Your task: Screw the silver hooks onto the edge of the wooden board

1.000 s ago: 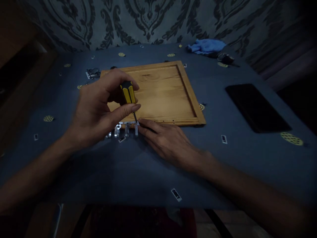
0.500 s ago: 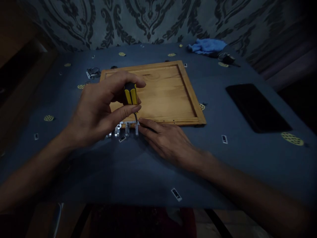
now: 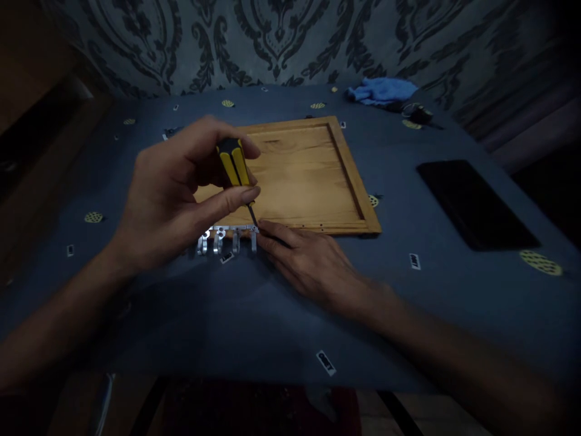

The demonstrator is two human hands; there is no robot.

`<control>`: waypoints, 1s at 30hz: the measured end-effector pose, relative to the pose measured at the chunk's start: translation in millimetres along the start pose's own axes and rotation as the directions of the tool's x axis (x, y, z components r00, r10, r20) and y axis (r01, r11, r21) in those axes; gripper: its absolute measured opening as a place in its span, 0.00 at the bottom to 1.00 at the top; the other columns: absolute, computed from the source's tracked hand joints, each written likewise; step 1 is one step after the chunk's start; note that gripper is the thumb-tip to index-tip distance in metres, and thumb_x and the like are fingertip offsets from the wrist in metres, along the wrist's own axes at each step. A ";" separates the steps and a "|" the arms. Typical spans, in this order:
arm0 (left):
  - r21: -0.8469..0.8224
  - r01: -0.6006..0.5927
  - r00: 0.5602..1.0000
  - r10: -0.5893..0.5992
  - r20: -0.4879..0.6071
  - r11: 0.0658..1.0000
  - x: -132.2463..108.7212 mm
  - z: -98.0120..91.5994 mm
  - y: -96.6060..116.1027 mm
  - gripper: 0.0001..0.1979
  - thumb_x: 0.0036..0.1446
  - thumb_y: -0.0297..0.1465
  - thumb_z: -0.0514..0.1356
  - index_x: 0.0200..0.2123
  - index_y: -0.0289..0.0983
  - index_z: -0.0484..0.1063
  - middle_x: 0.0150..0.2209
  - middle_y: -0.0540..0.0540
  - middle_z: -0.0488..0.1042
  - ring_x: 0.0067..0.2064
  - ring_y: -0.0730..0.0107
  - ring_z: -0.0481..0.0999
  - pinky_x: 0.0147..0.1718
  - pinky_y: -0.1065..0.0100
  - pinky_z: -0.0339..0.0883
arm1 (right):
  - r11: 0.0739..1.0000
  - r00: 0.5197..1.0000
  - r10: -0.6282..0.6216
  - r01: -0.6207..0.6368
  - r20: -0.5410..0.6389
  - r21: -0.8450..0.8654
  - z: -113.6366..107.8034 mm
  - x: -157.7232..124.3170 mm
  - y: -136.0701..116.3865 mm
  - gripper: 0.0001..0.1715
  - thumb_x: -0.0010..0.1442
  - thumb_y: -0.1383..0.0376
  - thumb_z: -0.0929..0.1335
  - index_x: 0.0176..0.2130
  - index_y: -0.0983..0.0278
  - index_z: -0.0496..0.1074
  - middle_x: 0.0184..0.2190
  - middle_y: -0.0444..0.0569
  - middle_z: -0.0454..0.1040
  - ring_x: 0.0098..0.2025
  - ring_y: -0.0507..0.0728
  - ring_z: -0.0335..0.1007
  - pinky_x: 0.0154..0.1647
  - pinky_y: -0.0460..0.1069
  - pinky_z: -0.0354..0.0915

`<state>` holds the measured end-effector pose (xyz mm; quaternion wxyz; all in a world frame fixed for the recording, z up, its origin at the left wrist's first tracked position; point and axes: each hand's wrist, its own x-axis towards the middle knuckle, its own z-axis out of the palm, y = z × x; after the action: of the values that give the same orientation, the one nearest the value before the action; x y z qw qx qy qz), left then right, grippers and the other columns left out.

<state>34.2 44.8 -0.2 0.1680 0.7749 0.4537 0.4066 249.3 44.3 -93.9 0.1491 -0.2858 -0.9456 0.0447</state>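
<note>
My left hand (image 3: 181,188) is closed around a yellow-and-black screwdriver (image 3: 234,163), thumb and fingers on its handle. The screwdriver leans, its handle to the left and its shaft running down to the right end of a metal hook rail (image 3: 236,230). Several silvery hooks hang from that rail along the near edge of a framed wooden board (image 3: 299,175). My right hand (image 3: 313,260) lies low against the same edge, its fingertips gathered at the rail's right end beside the screwdriver tip. The tip's exact contact and any screw there are hard to see. My right thumb is hidden.
A dark flat tablet-like object (image 3: 476,203) lies on the patterned tablecloth (image 3: 372,345) at right. At the back right are a blue cloth (image 3: 384,91) and a small dark item (image 3: 420,114). Metal pieces (image 3: 170,132) show partly behind my left hand. Small holes dot the board's near edge.
The screwdriver handle has tipped further to the left with my left hand, while its tip stays by the rail's right end. My right hand keeps its place. The view has shifted slightly.
</note>
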 end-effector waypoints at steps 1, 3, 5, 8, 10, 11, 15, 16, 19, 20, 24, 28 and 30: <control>0.000 -0.008 1.000 0.008 -0.016 1.000 0.3 -0.3 -0.2 0.13 0.58 0.39 0.72 0.44 0.42 0.77 0.41 0.50 0.81 0.42 0.65 0.84 0.45 0.63 0.82 | 1.000 1.000 0.000 0.000 -0.001 -0.003 -0.2 -0.2 0.0 0.21 0.68 0.73 0.65 0.58 0.68 0.75 0.62 0.61 0.75 0.45 0.63 0.82 0.37 0.55 0.79; -0.003 -0.003 1.000 0.002 -0.024 1.000 0.7 0.0 -1.2 0.13 0.58 0.38 0.72 0.43 0.42 0.77 0.40 0.50 0.80 0.41 0.65 0.83 0.45 0.63 0.82 | 1.000 1.000 -0.005 0.005 -0.012 -0.004 -0.1 -0.6 0.0 0.21 0.69 0.72 0.64 0.59 0.67 0.74 0.62 0.60 0.75 0.45 0.62 0.82 0.38 0.55 0.79; -0.010 0.025 1.000 -0.025 -0.014 1.000 0.4 1.7 -2.8 0.12 0.59 0.37 0.71 0.44 0.41 0.77 0.39 0.50 0.80 0.41 0.65 0.83 0.45 0.62 0.82 | 1.000 0.999 -0.008 0.008 -0.031 -0.002 0.3 -1.3 -0.2 0.22 0.70 0.72 0.64 0.60 0.67 0.73 0.63 0.60 0.74 0.46 0.62 0.82 0.39 0.55 0.79; 0.001 0.051 0.999 -0.051 -0.002 0.999 -0.9 5.4 -5.7 0.12 0.60 0.36 0.70 0.45 0.41 0.76 0.39 0.48 0.80 0.41 0.64 0.83 0.44 0.61 0.81 | 1.000 0.999 -0.008 0.008 -0.044 0.001 1.0 -2.0 -0.1 0.22 0.70 0.72 0.64 0.61 0.66 0.73 0.63 0.59 0.74 0.48 0.63 0.82 0.41 0.56 0.80; 0.024 0.041 0.999 -0.041 0.003 0.999 -1.8 7.7 -7.5 0.11 0.60 0.35 0.69 0.45 0.41 0.76 0.40 0.48 0.81 0.41 0.64 0.83 0.43 0.62 0.80 | 1.000 0.999 -0.009 0.009 -0.037 0.004 1.3 -2.2 0.4 0.22 0.69 0.72 0.63 0.60 0.66 0.73 0.63 0.59 0.74 0.48 0.63 0.82 0.41 0.56 0.80; 0.033 0.032 0.999 -0.033 0.009 0.999 -2.1 8.5 -8.3 0.11 0.60 0.34 0.69 0.45 0.41 0.76 0.40 0.48 0.81 0.41 0.64 0.83 0.43 0.62 0.79 | 1.000 0.999 -0.012 0.012 -0.033 0.006 1.5 -2.2 0.7 0.23 0.69 0.72 0.63 0.60 0.66 0.73 0.63 0.60 0.74 0.48 0.63 0.82 0.40 0.56 0.80; 0.063 0.001 0.997 -0.006 0.076 0.998 -1.7 7.5 -10.3 0.10 0.62 0.34 0.68 0.45 0.41 0.76 0.40 0.48 0.81 0.40 0.64 0.83 0.42 0.64 0.78 | 1.000 1.000 -0.005 0.005 -0.018 0.001 1.3 -1.8 1.2 0.23 0.69 0.73 0.64 0.61 0.66 0.73 0.63 0.60 0.74 0.48 0.64 0.82 0.38 0.55 0.80; 0.074 -0.008 0.995 0.000 0.101 0.997 -1.2 6.3 -10.5 0.10 0.62 0.34 0.67 0.46 0.41 0.76 0.40 0.49 0.81 0.40 0.64 0.83 0.41 0.64 0.77 | 1.000 1.000 0.000 0.000 -0.012 0.006 0.9 -1.5 1.1 0.23 0.69 0.73 0.64 0.61 0.66 0.72 0.63 0.60 0.74 0.47 0.63 0.82 0.38 0.55 0.79; 0.096 -0.033 0.988 0.019 0.150 0.995 0.7 2.6 -11.1 0.10 0.62 0.35 0.67 0.46 0.42 0.76 0.39 0.49 0.81 0.39 0.64 0.83 0.38 0.65 0.76 | 0.999 1.000 0.003 -0.004 0.008 0.041 -0.6 -0.7 0.3 0.25 0.68 0.74 0.65 0.62 0.66 0.72 0.63 0.60 0.74 0.47 0.63 0.82 0.38 0.56 0.80; 0.095 -0.038 0.988 0.023 0.155 0.995 1.2 2.0 -11.3 0.10 0.62 0.35 0.67 0.46 0.42 0.76 0.39 0.49 0.81 0.38 0.65 0.83 0.37 0.66 0.75 | 0.999 1.000 0.000 0.000 0.003 0.048 -0.9 -0.7 0.0 0.26 0.67 0.74 0.65 0.62 0.66 0.72 0.62 0.61 0.74 0.47 0.64 0.82 0.38 0.57 0.80; 0.088 -0.037 0.992 0.026 0.123 0.995 1.3 3.7 -12.1 0.10 0.62 0.35 0.67 0.45 0.41 0.76 0.37 0.50 0.81 0.36 0.66 0.82 0.36 0.66 0.74 | 0.999 0.999 -0.010 0.012 -0.043 0.047 1.1 -2.9 1.0 0.25 0.68 0.74 0.64 0.62 0.67 0.72 0.62 0.61 0.75 0.47 0.64 0.82 0.39 0.57 0.81; 0.109 -0.037 0.995 0.027 0.094 0.993 0.4 6.0 -12.6 0.09 0.62 0.36 0.67 0.45 0.41 0.76 0.38 0.49 0.81 0.37 0.65 0.82 0.37 0.64 0.75 | 0.984 0.983 0.014 0.020 -0.186 0.179 4.6 -5.2 7.4 0.21 0.71 0.73 0.62 0.59 0.67 0.74 0.59 0.60 0.77 0.52 0.62 0.81 0.44 0.55 0.80; 0.116 -0.038 0.995 0.027 0.100 0.992 0.1 5.7 -12.5 0.09 0.63 0.37 0.66 0.44 0.42 0.75 0.38 0.49 0.81 0.37 0.65 0.82 0.37 0.64 0.75 | 0.948 0.950 0.089 0.012 -0.299 0.319 2.4 -3.1 10.4 0.20 0.71 0.72 0.62 0.58 0.65 0.74 0.57 0.59 0.78 0.55 0.60 0.79 0.49 0.55 0.78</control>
<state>31.6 52.2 -11.5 0.1373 0.8098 0.4555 0.3433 256.5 51.2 -98.7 0.3383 -0.2802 -0.8851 0.1537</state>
